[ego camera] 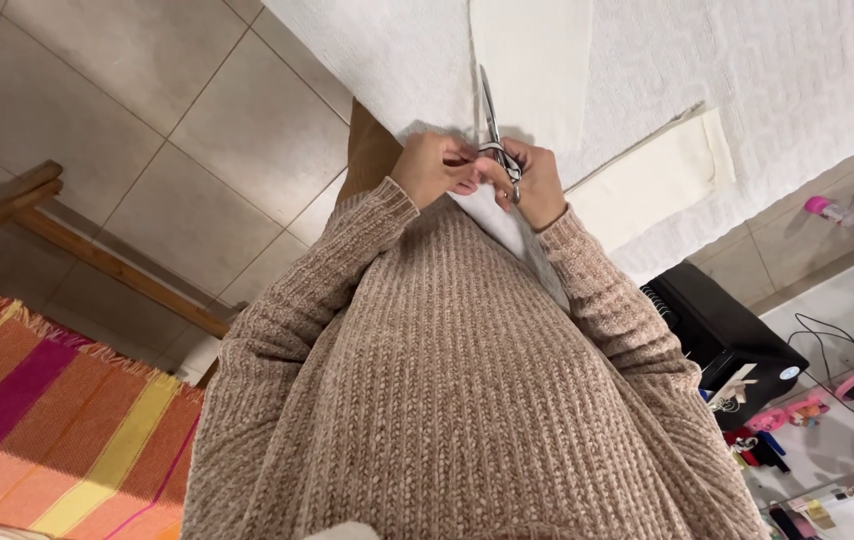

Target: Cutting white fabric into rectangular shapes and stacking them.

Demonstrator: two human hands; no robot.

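- Table (807, 70), covered in white textured cloth, fills the top of the view; its near edge runs from the top centre down toward the right, and its far parts are cut off by the frame.
- Fabric (532, 60), a smooth cream piece, lies on the table at its near edge; a strip of it hangs over that edge toward the body, and a second cream panel shows further right along the same edge; how the pieces join is hidden by the hands.
- Sweater (447, 400), beige ribbed knit, takes up the lower centre; it hides the lap and most of the hanging strip.
- Left hand (434, 168) is at the table's near edge, fingers curled together and pinched on the fabric's edge; the fingertips are tucked under and hard to make out.
- Right hand (539, 183) is just beside it, touching it; fingers closed through the handles of the scissors; which fingers sit in which loop I cannot tell.
- Scissors (492, 115), steel, long axis nearly straight away from the body; tips point up the fabric toward the table's far side; blades look close together, lying along the fabric's left edge; handles mostly hidden in the right hand.
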